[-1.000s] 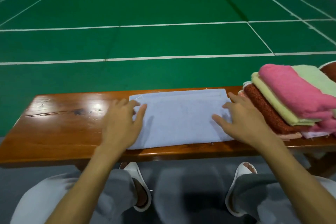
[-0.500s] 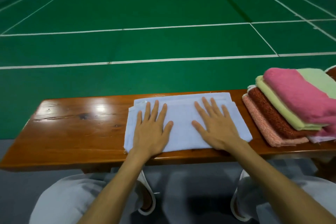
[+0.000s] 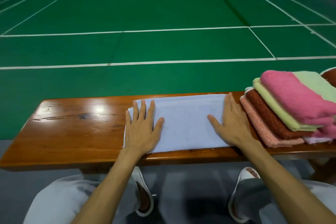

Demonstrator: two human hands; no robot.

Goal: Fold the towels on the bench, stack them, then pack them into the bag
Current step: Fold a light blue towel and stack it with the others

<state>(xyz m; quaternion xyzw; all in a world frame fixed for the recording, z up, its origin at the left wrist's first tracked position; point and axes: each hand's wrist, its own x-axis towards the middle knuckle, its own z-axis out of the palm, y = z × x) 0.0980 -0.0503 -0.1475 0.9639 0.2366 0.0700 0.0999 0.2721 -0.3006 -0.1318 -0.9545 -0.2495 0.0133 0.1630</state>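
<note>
Hands [image 3: 142, 129] flat on towel [image 3: 185, 123]

I see the left hand [image 3: 141, 129] and right hand [image 3: 234, 125] bare, as are both forearms down to the bottom edge. Light grey trousers [image 3: 60, 198] cover the knees at lower left and lower right. Between them are white slippers [image 3: 243, 175]; toes show at the open front of the right-side one.

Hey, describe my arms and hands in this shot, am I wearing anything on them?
Nothing is worn on them. The left hand and right hand are bare: no gloves, rings or watch show. The left forearm and right forearm are bare too, with no sleeve reaching into view.
</note>
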